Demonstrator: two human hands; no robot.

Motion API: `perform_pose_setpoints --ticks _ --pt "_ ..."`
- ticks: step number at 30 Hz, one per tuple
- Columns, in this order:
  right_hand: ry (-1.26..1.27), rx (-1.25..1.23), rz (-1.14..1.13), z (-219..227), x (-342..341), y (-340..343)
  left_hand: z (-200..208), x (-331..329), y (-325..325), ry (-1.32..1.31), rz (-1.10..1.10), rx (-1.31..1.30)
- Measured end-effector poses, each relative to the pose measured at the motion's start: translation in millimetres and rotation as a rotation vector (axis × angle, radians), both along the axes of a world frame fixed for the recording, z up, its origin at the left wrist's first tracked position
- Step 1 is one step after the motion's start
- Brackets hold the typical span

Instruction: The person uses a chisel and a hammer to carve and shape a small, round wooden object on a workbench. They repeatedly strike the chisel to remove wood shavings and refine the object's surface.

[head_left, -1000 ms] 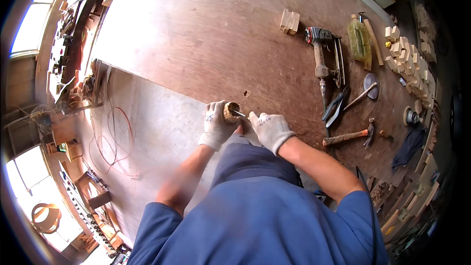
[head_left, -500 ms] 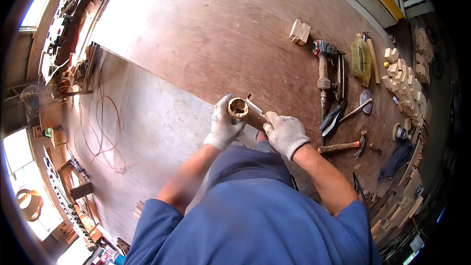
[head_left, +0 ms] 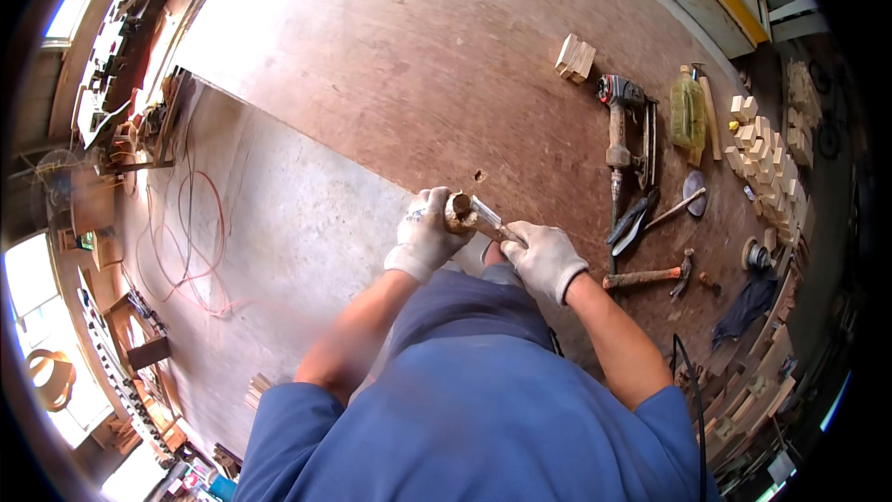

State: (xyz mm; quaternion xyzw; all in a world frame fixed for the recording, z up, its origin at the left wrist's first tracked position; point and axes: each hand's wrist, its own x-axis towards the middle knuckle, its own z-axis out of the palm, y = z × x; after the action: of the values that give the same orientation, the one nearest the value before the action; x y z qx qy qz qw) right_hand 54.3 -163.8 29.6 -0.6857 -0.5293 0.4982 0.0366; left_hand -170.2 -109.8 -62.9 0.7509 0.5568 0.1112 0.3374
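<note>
Gloved in white, my left hand (head_left: 426, 235) is closed around a round, hollow-ended wooden-looking piece (head_left: 459, 208) with a rough, pale rim. My right hand (head_left: 544, 260), in a matching glove, grips the handle of a chisel (head_left: 487, 212). The chisel's narrow metal blade points up and left, right beside the rim of the round piece; whether they touch I cannot tell. Both hands are close together in front of my body, over the near edge of the brown wooden work surface (head_left: 400, 102). The lower part of the round piece is hidden.
To the right lie a nail gun (head_left: 617, 130), a yellowish plastic bottle (head_left: 688, 113), a hammer (head_left: 655, 276), shears (head_left: 635, 223) and stacked wooden blocks (head_left: 767, 163). Another block bundle (head_left: 574, 58) sits farther back. Looped hoses (head_left: 190, 251) cover the grey floor at left.
The round piece has tilted and shifted slightly right, its opening showing at a different angle. My right hand and the chisel have moved slightly, with the blade a little lower. Both grips are kept.
</note>
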Motion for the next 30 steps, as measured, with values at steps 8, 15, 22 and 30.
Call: perform_pose_setpoints --ticks 8,15,22,30 --pt "0.230 -0.303 -0.199 -42.0 2.6 -10.7 -20.6 -6.7 -8.8 0.095 0.028 0.019" --pt "0.401 -0.415 -0.436 -51.5 3.2 -13.2 -16.5 1.7 -1.0 0.222 -0.041 0.007" --pt "0.420 -0.478 -0.378 -55.2 -2.5 5.8 -2.9 9.2 4.5 0.292 -0.077 -0.034" --pt "0.356 -0.491 -0.333 -59.5 -14.2 18.2 -1.4 9.8 16.0 0.318 -0.112 -0.127"
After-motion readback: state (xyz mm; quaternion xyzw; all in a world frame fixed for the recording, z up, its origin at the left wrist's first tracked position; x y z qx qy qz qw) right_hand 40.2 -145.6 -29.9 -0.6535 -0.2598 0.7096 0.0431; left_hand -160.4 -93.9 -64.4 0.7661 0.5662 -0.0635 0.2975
